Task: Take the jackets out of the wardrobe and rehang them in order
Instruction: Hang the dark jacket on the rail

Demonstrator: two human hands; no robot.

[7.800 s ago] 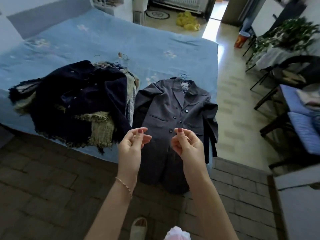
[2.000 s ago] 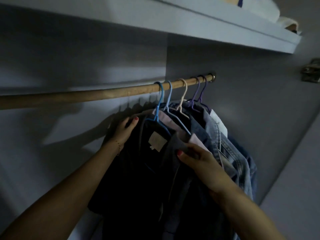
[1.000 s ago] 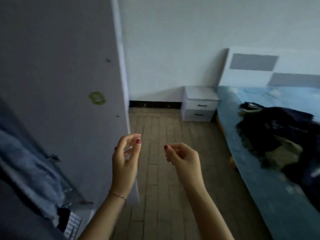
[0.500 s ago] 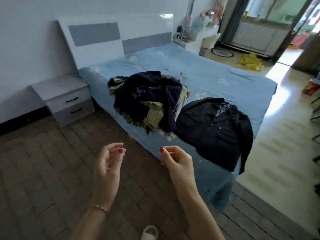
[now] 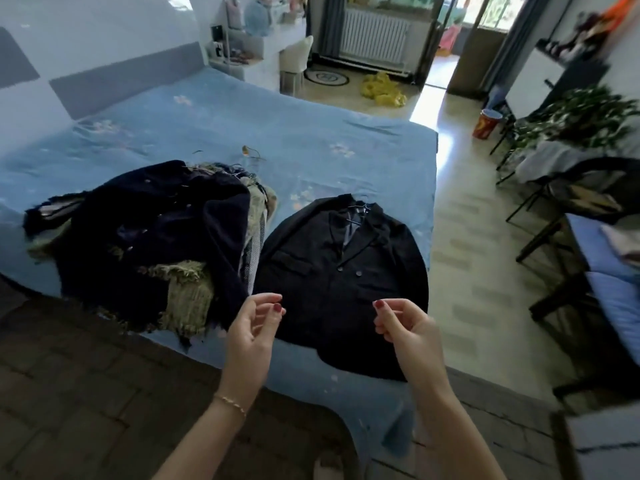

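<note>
A dark blazer (image 5: 343, 278) lies flat on the blue bed (image 5: 277, 133), still on its hanger (image 5: 360, 206), its hem hanging over the near edge. To its left sits a heap of dark and beige fringed jackets (image 5: 156, 244). My left hand (image 5: 254, 332) and my right hand (image 5: 403, 323) hover in front of the blazer's lower part, fingers loosely curled, holding nothing. Neither hand touches a garment. The wardrobe is out of view.
Brick-pattern floor lies under me; pale tiles run to the right of the bed. Dark chairs and a blue cushioned seat (image 5: 616, 299) stand at the right. A red bucket (image 5: 486, 123), yellow cloth (image 5: 381, 91) and a radiator (image 5: 374, 41) are at the back.
My view swung from the wardrobe to the bed and closed in on it. My empty hands stayed raised and now hover over the dark blazer's hem.
</note>
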